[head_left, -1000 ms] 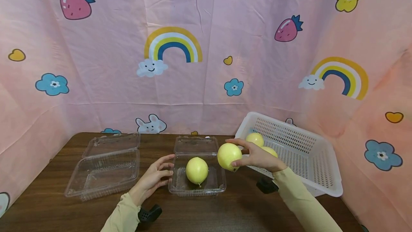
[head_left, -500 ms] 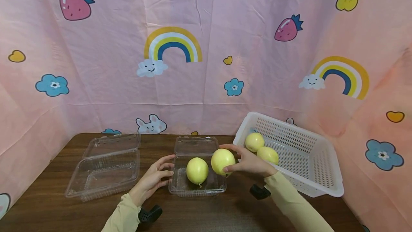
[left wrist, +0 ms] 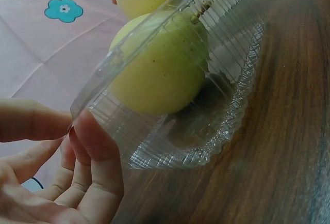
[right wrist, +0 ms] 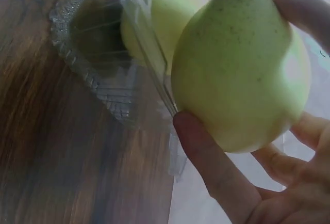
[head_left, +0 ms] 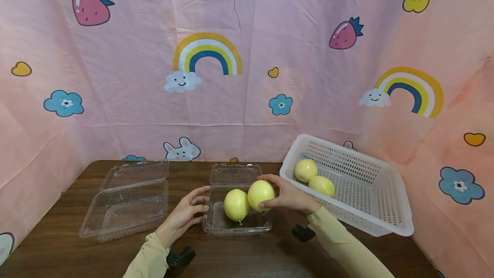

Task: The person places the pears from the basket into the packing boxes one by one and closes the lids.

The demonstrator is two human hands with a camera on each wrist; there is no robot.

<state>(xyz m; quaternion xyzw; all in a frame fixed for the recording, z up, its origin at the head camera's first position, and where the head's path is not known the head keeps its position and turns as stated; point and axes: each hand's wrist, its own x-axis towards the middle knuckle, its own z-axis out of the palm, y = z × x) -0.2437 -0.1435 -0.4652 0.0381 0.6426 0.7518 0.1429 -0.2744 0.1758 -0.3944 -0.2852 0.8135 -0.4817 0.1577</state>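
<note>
My right hand (head_left: 291, 196) grips a round yellow-green pear (right wrist: 240, 69) between thumb and fingers. It holds this pear at the right rim of the middle clear plastic box (head_left: 216, 226), overlapping the rim in the right wrist view. Another pear (head_left: 236, 205), stem toward me, sits inside that box, side by side with the held one. At the box's left side, my left hand (head_left: 183, 216) pinches the rim between thumb and finger, as the left wrist view shows. The box's hinged lid (head_left: 235, 175) lies folded back behind it.
On the right stands a white perforated basket (head_left: 370, 209) with one pear (head_left: 306, 170) and a second pear (head_left: 321, 186) at its left end. Another clear box (head_left: 123, 211), lid back, stands at the left of the wooden table (head_left: 231, 261). A patterned cloth (head_left: 247, 140) hangs behind.
My right hand has moved left and slightly down with its pear, from beside the basket to over the box's right side. The left hand and the box have stayed in place.
</note>
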